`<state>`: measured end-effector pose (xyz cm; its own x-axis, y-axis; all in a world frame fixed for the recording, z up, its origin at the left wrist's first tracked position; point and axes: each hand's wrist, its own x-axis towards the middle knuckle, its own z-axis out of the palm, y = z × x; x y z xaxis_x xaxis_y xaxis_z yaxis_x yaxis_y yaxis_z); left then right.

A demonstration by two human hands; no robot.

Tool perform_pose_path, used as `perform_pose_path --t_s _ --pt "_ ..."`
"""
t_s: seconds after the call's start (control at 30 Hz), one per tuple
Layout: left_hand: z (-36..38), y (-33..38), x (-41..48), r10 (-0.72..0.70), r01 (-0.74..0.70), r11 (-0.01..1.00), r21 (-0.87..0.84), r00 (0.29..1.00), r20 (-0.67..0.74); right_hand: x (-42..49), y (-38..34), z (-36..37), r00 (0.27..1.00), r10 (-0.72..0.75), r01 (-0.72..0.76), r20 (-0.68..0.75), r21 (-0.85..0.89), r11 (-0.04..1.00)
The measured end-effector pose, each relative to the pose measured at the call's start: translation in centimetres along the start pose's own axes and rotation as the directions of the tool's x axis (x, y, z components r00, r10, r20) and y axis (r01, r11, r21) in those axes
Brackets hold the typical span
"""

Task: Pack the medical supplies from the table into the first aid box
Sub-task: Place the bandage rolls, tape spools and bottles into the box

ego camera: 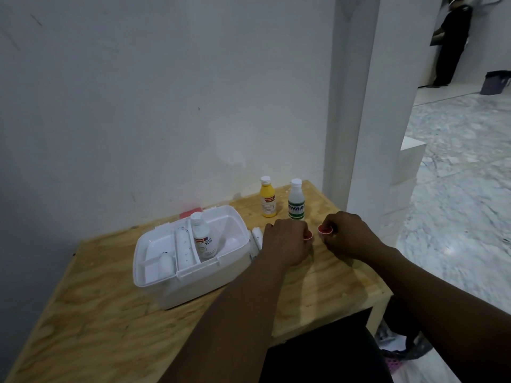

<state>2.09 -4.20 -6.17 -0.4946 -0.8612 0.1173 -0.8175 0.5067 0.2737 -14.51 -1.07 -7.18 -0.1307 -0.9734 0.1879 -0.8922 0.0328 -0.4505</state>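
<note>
Right of the middle of the frame, on a plywood table (96, 313), the left hand (287, 244) and the right hand (352, 239) are held close together, knuckles up. A small red-and-white item (307, 236) is pinched at the curled fingertips of the left hand, and a small red round item (325, 230) is pinched by the right hand. The two items are near each other but apart, and what they are cannot be told.

Left of the hands, the open first aid box (193, 288) is set on the table. A white-capped bottle (203, 241) is leaned in its right compartment, a slim white tube (184, 250) is laid in the narrow middle tray, and a white roll (165, 265) is seen in the left compartment. Between the box and the left hand, white objects (255, 237) are partly hidden.

Just above the hands, a yellow bottle (268, 200) and a clear bottle (296, 201) with a green label are stood upright, side by side.
</note>
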Motion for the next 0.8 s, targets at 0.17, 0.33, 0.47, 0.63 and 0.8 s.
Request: perform_pose_path --t_s 0.17,0.33,0.47,0.63,0.8 --pt "-0.4 0.5 -0.2 0.010 -0.010 0.997 0.082 1.000 0.010 -0.2 -0.5 0.0 0.999 0.019 -0.015 0.044 -0.073 0.997" --pt "-2.4 0.6 -0.2 0.040 -0.034 0.991 0.128 0.998 -0.043 0.2 -1.6 -2.3 0.999 -0.015 0.018 0.046 -0.055 0.998" --pt "-6.3 -0.4 -0.1 0.065 -0.041 0.988 0.147 0.985 -0.163 1.6 -4.1 -5.0 0.995 -0.094 0.093 -0.031 -0.039 0.995" --pt "-12.6 -4.0 -1.5 0.036 0.013 0.983 0.184 0.965 -0.258 3.8 -10.2 -7.8 0.973 -0.218 0.215 -0.075 -0.042 0.976" --pt "-18.7 -10.1 -5.1 -0.096 0.149 0.980 0.130 0.934 -0.345 5.3 -17.6 -8.3 0.943 -0.322 0.322 -0.080 -0.020 0.947"
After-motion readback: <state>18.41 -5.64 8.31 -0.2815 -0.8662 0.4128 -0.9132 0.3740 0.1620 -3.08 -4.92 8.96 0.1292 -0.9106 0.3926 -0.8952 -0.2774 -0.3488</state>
